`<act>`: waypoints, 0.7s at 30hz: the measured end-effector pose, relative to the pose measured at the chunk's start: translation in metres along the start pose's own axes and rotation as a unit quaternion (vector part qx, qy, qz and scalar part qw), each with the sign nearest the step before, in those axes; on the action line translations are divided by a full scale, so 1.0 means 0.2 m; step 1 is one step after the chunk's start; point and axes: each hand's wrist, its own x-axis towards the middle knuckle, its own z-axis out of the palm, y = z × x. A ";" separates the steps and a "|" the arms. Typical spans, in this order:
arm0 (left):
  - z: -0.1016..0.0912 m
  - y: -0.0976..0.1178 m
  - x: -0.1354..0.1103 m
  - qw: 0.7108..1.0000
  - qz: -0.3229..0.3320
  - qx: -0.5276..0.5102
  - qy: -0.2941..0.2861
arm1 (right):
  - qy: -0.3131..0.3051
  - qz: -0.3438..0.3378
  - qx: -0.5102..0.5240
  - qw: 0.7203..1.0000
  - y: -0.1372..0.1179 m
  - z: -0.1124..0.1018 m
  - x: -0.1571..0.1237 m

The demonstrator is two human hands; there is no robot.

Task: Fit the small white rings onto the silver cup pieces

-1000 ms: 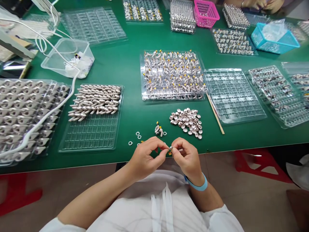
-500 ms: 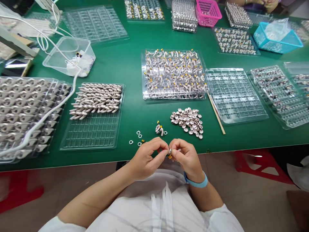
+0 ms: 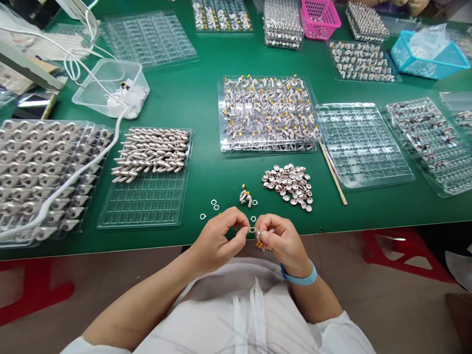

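At five o'clock, right hand (image 3: 282, 241): pinching a silver, yellow-tabbed part (image 3: 258, 237).
At six o'clock, left hand (image 3: 223, 237): half-curled beside a white ring (image 3: 252, 231); I can't tell if it's holding anything.

Before us we had a smooth green tabletop (image 3: 201, 108). Near its front edge we saw a loose pile of small round pinkish-grey caps (image 3: 288, 184), a little cluster of curved grey pieces with yellow tabs (image 3: 245, 197), and thin white flat rings (image 3: 216, 207). Farther back we found a pink perforated plastic basket (image 3: 320, 30) and a turquoise plastic basket (image 3: 431, 69).
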 end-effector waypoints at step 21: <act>-0.01 -0.09 0.23 0.948 0.139 0.285 0.041 | 0.116 -0.070 -0.055 0.989 -0.10 -0.24 -0.20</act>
